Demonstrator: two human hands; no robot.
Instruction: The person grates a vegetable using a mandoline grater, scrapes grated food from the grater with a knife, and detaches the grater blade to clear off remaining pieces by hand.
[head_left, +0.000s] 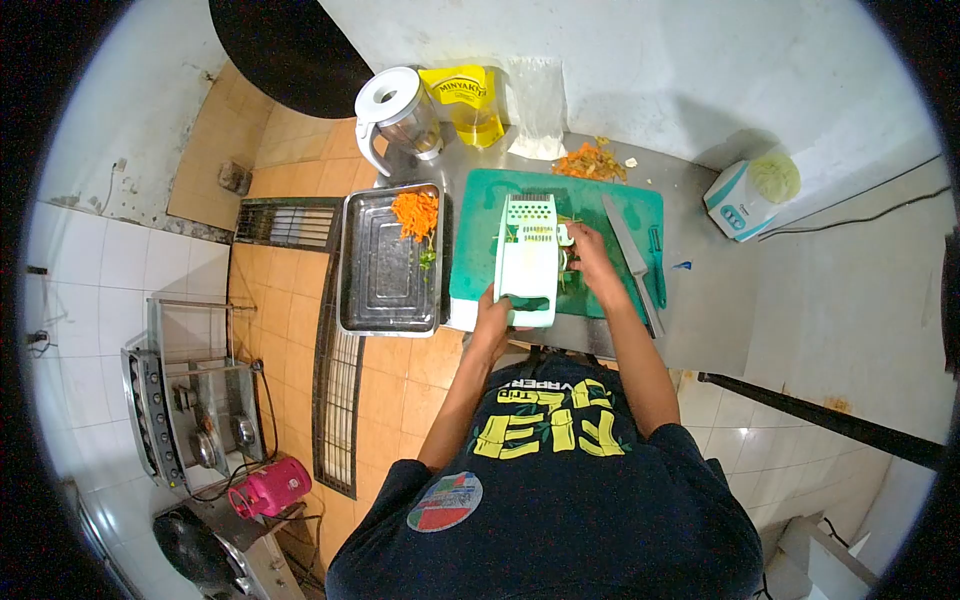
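A white grater (527, 262) with several rows of holes and slots is held over the green cutting board (482, 215). My left hand (490, 320) is closed on the grater's near end, beside its handle opening. My right hand (592, 262) is at the grater's right edge, fingers bent together around a small pale piece that I cannot make out. Thin green shreds (563, 285) lie on the board, partly hidden under the grater. To the right of my right hand lie a large knife (630, 245) and a green-handled peeler (658, 268).
A metal tray (392, 325) at left holds shredded carrot (415, 215) and some green bits (428, 256). Behind the board are a blender jug (405, 120), a yellow pouch (470, 105), a clear plastic bag (538, 105) and peelings (590, 163). A white-and-teal kitchen scale (740, 200) stands at right.
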